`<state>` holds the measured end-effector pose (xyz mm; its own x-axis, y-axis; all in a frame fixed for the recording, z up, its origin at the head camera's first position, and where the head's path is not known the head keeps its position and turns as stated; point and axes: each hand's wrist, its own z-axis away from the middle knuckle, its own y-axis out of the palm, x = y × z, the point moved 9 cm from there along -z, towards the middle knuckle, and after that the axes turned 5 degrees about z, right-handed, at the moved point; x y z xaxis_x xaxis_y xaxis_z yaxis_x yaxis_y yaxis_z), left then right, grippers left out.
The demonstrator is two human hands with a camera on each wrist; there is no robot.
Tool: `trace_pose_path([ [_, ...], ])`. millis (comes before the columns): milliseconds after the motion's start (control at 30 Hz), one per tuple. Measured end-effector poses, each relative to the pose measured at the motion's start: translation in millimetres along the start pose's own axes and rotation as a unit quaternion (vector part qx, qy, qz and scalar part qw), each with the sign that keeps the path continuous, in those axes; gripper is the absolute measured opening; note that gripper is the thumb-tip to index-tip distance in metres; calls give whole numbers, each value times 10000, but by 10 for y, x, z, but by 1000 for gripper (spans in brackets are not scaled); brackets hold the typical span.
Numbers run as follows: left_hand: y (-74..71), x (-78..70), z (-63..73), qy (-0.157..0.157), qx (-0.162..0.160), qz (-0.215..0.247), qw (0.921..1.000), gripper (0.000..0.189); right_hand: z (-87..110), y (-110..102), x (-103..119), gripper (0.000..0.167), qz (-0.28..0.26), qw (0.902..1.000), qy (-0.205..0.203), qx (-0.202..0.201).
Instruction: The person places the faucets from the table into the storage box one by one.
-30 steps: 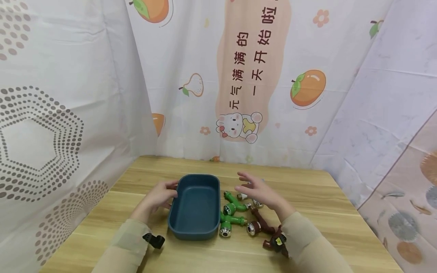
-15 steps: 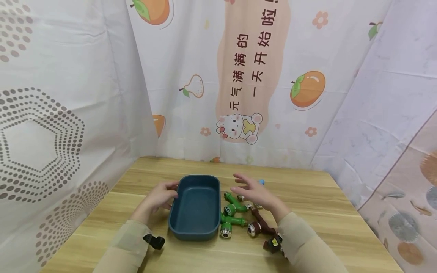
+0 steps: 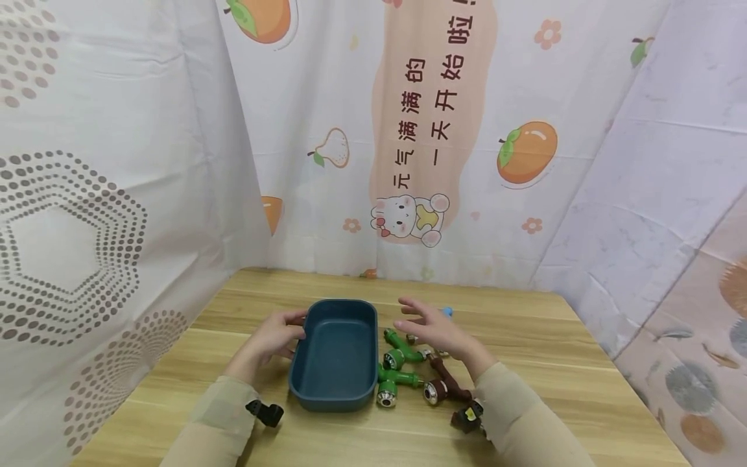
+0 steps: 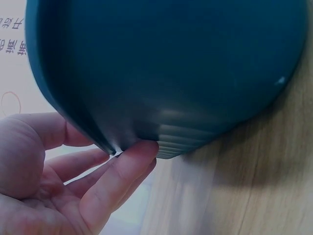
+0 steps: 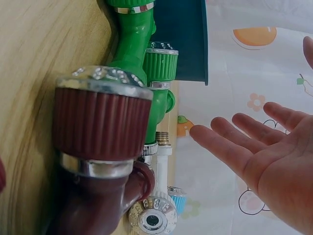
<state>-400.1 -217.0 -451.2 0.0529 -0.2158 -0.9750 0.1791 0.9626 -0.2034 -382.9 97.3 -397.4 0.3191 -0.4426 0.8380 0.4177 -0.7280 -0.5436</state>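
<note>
My left hand (image 3: 275, 335) is at the left side of a dark blue plastic bin (image 3: 335, 401). Its thumb hooks over the rim and its fingers touch the outer wall, as the left wrist view shows. My right hand (image 3: 436, 329) hovers above a group of taps with fingers spread and nothing in them. Below it are two green taps (image 3: 399, 377), close to the bin's right wall, and a brown tap (image 3: 445, 383). A white tap (image 5: 154, 215) and a blue tap knob (image 5: 178, 198) lie farther back, partly hidden by the hand in the head view.
The wooden table (image 3: 525, 363) carries everything. Printed curtains (image 3: 327, 214) hang behind it and on both sides. A black wrist camera (image 3: 265, 412) is strapped to the left sleeve, and another dark one (image 3: 468, 415) sits at the right cuff, near a further brown tap.
My right hand has shifted slightly to the left above the taps, so the blue knob shows more. My left hand and the bin stay in place.
</note>
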Motion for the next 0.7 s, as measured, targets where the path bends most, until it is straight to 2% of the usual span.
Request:
trace_pose_path([
  [433, -22, 19, -36, -25, -31, -132, 9999, 56, 17, -50, -4, 72, 109, 9999, 32, 3],
  [700, -9, 21, -2, -87, -75, -170, 9998, 57, 43, -105, 25, 70, 121, 9999, 10, 29],
])
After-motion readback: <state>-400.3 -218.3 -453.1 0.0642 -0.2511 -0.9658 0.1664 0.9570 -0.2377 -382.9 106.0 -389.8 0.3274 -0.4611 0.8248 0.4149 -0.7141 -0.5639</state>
